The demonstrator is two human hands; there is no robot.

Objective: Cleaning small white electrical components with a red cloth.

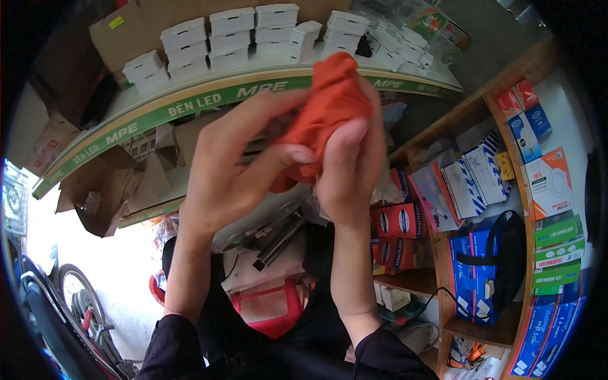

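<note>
Both of my hands are raised in front of the shelf with a bunched orange-red cloth (332,107) between them. My right hand (354,161) grips the cloth from the right, its thumb pressed on the front. On the other side my left hand (242,156) is curved, and its thumb and fingertips pinch the lower left part of the cloth. Some fingers are blurred or hidden behind the cloth. Beyond it, stacked white plastic boxes (230,38) line the top shelf, whose green edge strip (204,99) bears writing.
Cardboard boxes (102,190) stand on the lower shelf at left. A wooden shelf unit (510,156) at right holds blue boxes (475,270) and a black strap. Below my hands lie a dark metal tube (280,242) and a red plastic stool (268,308). A motorbike (61,318) stands lower left.
</note>
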